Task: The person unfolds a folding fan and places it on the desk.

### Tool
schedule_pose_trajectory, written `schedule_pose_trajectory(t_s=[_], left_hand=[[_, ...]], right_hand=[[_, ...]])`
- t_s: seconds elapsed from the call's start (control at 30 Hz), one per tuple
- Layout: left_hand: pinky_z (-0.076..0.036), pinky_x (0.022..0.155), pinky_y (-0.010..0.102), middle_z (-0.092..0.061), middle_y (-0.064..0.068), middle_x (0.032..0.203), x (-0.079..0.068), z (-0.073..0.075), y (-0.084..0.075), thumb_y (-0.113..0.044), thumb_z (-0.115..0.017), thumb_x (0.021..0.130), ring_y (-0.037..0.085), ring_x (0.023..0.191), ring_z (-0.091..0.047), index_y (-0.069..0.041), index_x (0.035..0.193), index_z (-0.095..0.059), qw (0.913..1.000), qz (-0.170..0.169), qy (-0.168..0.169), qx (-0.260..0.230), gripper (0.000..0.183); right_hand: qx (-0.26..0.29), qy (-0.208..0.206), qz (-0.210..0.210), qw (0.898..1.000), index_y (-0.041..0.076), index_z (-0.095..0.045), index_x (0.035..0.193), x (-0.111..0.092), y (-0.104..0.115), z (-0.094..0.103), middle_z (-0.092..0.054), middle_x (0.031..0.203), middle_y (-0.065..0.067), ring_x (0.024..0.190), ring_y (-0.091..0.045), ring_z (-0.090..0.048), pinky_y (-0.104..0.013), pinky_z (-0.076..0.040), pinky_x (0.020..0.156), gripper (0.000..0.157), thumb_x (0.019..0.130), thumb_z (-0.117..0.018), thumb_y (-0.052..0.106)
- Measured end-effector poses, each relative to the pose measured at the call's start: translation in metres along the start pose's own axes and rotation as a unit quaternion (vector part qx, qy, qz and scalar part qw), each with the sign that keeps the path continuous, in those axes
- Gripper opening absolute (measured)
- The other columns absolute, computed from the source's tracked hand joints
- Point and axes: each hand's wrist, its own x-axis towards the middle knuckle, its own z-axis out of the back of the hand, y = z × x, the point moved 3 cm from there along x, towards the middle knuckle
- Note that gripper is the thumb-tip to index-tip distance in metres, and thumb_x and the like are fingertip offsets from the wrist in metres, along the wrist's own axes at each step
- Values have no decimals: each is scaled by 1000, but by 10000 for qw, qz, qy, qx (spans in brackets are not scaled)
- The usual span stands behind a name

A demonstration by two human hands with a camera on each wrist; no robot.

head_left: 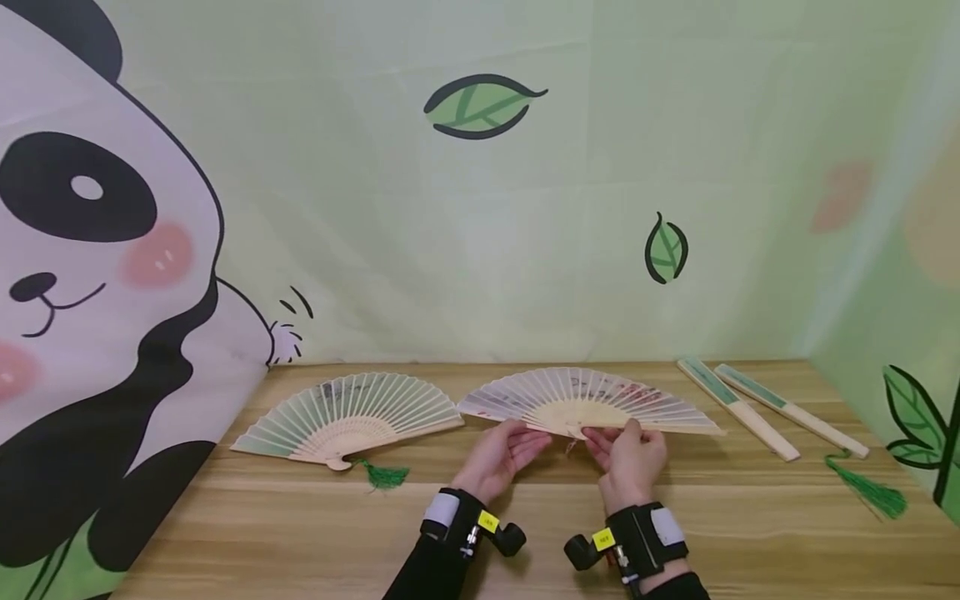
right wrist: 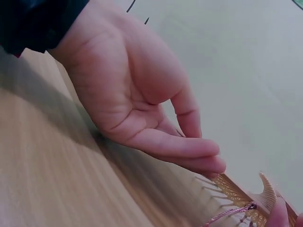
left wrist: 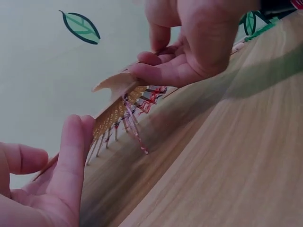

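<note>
One purple fan [head_left: 579, 398], spread wide.
Right hand [head_left: 633, 461]: fingers pinch its near edge; left hand [head_left: 500, 457]: straight fingers touch it, pinch unclear. Green fan [head_left: 358, 417] just left of it.

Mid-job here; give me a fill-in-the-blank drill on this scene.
1. The left hand and right hand hold the same ____.
2. In the head view, the green fan lies to the ____ of the held fan.
3. The folded fans number ____.
4. The big printed animal is a ____.

Missing words: fan; left; two; panda.
</note>
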Motion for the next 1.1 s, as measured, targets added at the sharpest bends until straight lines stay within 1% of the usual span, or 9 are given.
schedule_pose_trajectory(t_s=[0.17, 0.33, 0.53, 0.7, 0.87, 1.0, 1.1], left_hand=[[-53, 92, 33, -68, 23, 102, 3, 1, -1, -3, -39, 101, 26, 93, -69, 15, 124, -47, 9994, 249, 104, 219, 30], [-53, 91, 33, -66, 27, 109, 6, 1, -4, -5, -38, 103, 25, 94, -69, 16, 126, -47, 9978, 352, 168, 544, 32], [-52, 93, 33, -62, 31, 117, 5, 1, -3, -4, -37, 104, 28, 99, -68, 16, 128, -45, 9971, 453, 170, 587, 32], [-52, 92, 33, -63, 31, 114, 6, 1, -2, 1, -38, 102, 27, 97, -69, 18, 127, -45, 9977, 401, 98, 546, 31], [-53, 91, 32, -64, 30, 111, 7, -1, -1, 3, -39, 101, 26, 95, -69, 18, 127, -45, 9982, 306, 84, 506, 31], [-54, 90, 33, -64, 31, 110, 7, -1, 1, 4, -39, 101, 27, 96, -69, 17, 127, -46, 9980, 270, 91, 562, 30], [-54, 88, 34, -65, 31, 109, 8, -1, 3, 3, -40, 101, 28, 95, -69, 15, 127, -48, 9975, 308, 84, 626, 30]], right_hand=[[147, -47, -125, 9998, 7, -38, 97, 2, -2, 1, -52, 77, -5, 69, -17, -69, -32, -60, 65, 11, 105, -38, 15], [205, -155, -297, 9992, 8, -37, 97, 5, -5, 3, -50, 80, -6, 69, -16, -67, -32, -60, 68, 8, 104, -40, 12], [65, -262, -385, 9989, 9, -34, 97, 11, -11, 10, -49, 80, -5, 62, -14, -66, -26, -58, 59, 10, 102, -43, 10], [109, -353, -493, 9981, 7, -34, 96, 13, -13, 10, -48, 83, -7, 59, -11, -63, -23, -56, 56, 9, 100, -41, 5], [290, -365, -614, 9970, 4, -36, 96, 15, -14, 10, -47, 92, -11, 63, -13, -65, -24, -58, 61, 5, 101, -38, 5], [268, -366, -757, 9961, 6, -36, 99, 15, -14, 13, -46, 92, -10, 64, -11, -63, -23, -57, 63, 6, 102, -41, 7], [195, -438, -860, 9951, 8, -37, 100, 14, -14, 15, -46, 89, -6, 61, -10, -59, -21, -55, 59, 7, 102, -44, 8]])
